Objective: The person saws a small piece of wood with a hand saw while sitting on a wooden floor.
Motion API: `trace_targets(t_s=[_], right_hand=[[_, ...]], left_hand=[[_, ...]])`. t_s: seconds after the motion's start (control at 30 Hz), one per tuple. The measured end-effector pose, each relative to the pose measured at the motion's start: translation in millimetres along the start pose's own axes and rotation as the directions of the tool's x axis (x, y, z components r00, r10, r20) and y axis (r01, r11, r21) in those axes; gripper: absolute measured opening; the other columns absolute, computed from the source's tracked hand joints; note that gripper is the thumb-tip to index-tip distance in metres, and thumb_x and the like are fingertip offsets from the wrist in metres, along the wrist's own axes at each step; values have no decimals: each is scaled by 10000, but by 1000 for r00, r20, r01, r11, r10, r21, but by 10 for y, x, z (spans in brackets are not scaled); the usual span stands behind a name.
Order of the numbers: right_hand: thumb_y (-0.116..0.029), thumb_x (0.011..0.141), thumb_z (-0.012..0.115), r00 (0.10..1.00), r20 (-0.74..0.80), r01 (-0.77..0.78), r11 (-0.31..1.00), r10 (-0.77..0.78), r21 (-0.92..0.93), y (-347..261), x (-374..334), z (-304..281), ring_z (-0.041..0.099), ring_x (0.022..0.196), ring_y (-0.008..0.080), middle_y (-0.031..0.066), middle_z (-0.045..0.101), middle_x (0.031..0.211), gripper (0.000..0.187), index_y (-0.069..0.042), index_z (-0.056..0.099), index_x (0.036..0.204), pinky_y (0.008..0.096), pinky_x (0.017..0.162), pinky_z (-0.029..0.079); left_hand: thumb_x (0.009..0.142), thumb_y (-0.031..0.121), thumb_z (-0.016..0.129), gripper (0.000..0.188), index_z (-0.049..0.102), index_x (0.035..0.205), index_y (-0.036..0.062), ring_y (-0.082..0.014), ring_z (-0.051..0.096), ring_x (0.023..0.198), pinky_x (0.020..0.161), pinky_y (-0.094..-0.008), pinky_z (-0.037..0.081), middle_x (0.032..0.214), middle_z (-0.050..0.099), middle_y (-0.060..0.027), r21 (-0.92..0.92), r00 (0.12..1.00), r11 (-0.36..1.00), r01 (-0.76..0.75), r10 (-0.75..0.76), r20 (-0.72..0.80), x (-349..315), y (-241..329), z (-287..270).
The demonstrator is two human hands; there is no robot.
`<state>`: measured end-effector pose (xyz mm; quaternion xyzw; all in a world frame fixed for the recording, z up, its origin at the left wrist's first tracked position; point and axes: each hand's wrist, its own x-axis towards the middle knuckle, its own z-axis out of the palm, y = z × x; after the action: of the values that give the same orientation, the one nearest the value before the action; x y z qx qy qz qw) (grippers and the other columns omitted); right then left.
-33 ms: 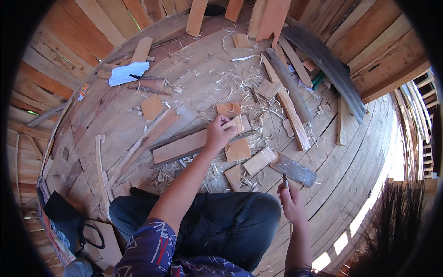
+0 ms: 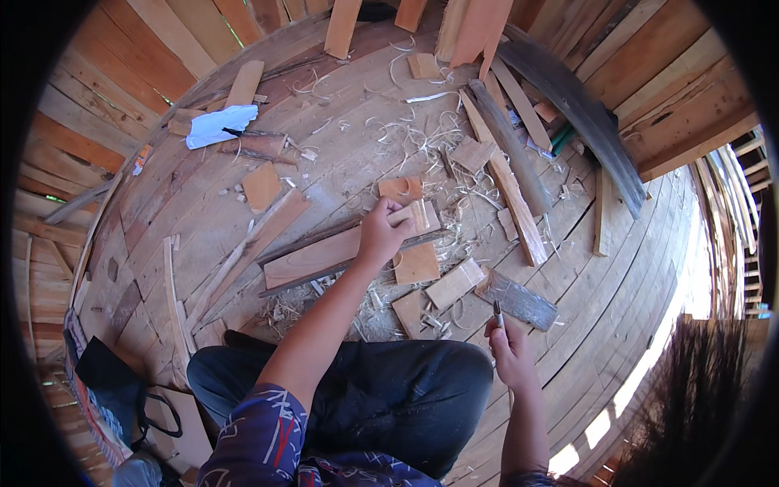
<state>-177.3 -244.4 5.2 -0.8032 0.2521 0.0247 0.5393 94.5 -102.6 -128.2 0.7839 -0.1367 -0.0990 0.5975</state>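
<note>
My left hand (image 2: 385, 230) pinches a small pale wood piece (image 2: 415, 214) against the far end of a long plank (image 2: 312, 258) on the floor. Fingers hide the near part of that piece. Out to the right, my right hand (image 2: 511, 354) is closed around a slim knife (image 2: 498, 313); its blade points away from me, and part of the long handle shows below the fist. Square wood blocks lie on both sides of the plank's end, one block (image 2: 401, 189) beyond it and another block (image 2: 417, 264) nearer me.
Curly shavings (image 2: 438, 134) litter the floorboards. A bark-edged piece (image 2: 519, 299) and a pale block (image 2: 456, 282) lie near the knife. Long boards (image 2: 507, 183) stretch along the right, and a dark curved slab (image 2: 580, 105) leans behind them. A black bag (image 2: 109, 373) sits at left.
My right hand and the knife tip have shifted very slightly. The left hand keeps its grip on the small wood piece, and the whole view has moved a little.
</note>
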Motion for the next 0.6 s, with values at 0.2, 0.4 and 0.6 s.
trace_targets(t_s=[0.2,0.4,0.6], right_hand=[[-406,1021,432,991,123,-43,997,51,-68,249,705,75,418,581,70,-32,428,646,408,-43,585,913,258,535,353],[-457,1045,360,960,232,-156,988,155,-14,550,1083,255,397,553,77,-30,412,608,512,-29,610,917,266,513,327],[-458,1051,339,958,245,-132,988,147,-77,536,1203,365,388,537,78,-27,410,595,527,-28,602,899,266,503,322]], left_hand=[[788,335,743,383,608,1054,94,-300,488,1138,1002,-472,314,1118,577,-89,563,987,813,-148,155,35,-31,17,-55],[860,330,680,499,532,1253,62,-328,508,1150,1040,-470,301,1183,565,-163,519,945,792,-321,299,129,-47,-116,-37],[888,387,628,599,450,1307,-3,-341,500,1188,1060,-481,288,1220,552,-200,632,944,703,-327,280,177,-87,-96,49]])
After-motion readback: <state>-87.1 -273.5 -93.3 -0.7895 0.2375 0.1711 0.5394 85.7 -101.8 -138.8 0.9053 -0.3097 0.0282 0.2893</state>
